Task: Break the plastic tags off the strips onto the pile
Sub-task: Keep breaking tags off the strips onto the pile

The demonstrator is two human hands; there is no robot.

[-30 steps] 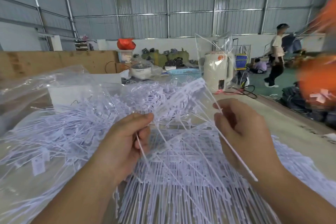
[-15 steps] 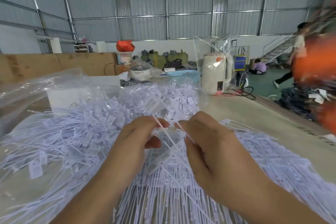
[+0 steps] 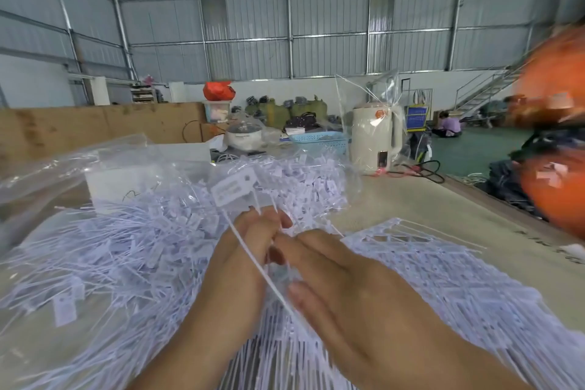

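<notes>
The two hands have come closer together than half a second ago. The left hand (image 3: 250, 250) pinches one white plastic tag (image 3: 234, 188) by its thin tail, and the tag sticks up above the fingers. The right hand (image 3: 354, 291) lies flat with straight fingers, touching the left hand. The big pile of loose white tags (image 3: 126, 247) lies to the left, too many to count.

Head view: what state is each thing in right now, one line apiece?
Left hand: fingers curled, pinching a tag's thin stem.
Right hand: fingers nearly straight, grip hidden.
Tag: upright above the hands, its stem crossing both.
Pile: loose tags heaped on the left.
Strips: unbroken, lying flat on the right.
Kettle: upright, lid shut.
</notes>
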